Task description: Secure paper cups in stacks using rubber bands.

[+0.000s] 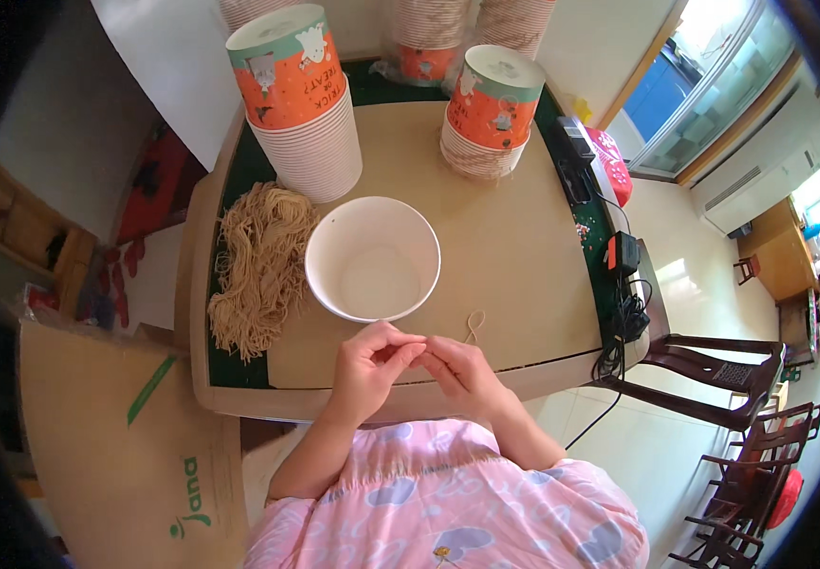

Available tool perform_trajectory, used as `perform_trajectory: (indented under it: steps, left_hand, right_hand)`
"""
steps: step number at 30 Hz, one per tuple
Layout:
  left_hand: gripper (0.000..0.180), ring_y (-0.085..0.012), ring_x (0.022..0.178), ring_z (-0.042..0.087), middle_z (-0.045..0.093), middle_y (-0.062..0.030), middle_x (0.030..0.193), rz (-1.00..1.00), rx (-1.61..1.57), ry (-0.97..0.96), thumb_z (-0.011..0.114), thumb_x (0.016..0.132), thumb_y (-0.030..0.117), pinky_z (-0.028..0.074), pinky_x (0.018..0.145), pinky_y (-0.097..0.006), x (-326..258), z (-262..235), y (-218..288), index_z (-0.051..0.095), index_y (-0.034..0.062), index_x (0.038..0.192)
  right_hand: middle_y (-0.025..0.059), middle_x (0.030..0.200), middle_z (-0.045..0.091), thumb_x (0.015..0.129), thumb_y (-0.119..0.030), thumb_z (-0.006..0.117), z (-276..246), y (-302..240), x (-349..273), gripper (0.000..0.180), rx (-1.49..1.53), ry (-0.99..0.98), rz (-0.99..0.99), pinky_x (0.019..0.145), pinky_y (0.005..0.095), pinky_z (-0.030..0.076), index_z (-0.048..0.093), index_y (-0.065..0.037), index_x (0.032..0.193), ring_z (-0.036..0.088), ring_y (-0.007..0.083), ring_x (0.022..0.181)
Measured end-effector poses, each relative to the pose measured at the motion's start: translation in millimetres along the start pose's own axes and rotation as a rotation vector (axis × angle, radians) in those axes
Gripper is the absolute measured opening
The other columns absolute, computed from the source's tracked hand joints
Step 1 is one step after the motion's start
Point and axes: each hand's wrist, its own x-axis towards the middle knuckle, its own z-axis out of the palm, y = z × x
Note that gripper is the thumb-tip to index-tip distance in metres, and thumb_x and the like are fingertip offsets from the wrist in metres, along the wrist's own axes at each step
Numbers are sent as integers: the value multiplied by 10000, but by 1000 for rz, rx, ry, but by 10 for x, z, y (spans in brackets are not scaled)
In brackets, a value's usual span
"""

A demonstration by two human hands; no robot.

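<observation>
The left hand point(369, 368) and right hand point(462, 372) are meeting fingertip to fingertip at the table point(514, 247) edge, pinching something too small to identify. A beige string loop point(473, 326) is lying just beside them, the white paper bowl point(373, 258) beyond, a string bundle point(256, 266) leftward.

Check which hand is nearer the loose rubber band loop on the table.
Right. The right hand sits just below and left of the rubber band loop; the left hand is farther left, fingertips meeting the right's.

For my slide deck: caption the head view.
Both hands, left and right, pinch a thin string beside a white paper bowl and bundled strings.
</observation>
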Motion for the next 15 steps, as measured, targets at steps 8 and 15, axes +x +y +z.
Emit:
perform_trajectory:
  steps: [8, 15]
  left_hand:
    - [161, -210, 572, 509, 476, -95, 690, 271, 509, 140, 587, 905, 53, 404, 514, -333, -44, 121, 68, 515, 0, 771]
    - [166, -274, 578, 474, 473, -114, 716, 241, 533, 67, 563, 922, 79, 392, 527, -360, -22, 133, -24, 482, 9, 795]
  right_hand:
    - [-43, 609, 436, 879, 14, 623, 136, 67, -70, 104, 81, 255, 66, 456, 200, 266, 574, -18, 964, 344, 15, 526]
    - [-72, 606, 404, 869, 21, 636, 145, 187, -105, 66, 150, 297, 45, 463, 189, 253, 594, -9, 910, 321, 4, 538]
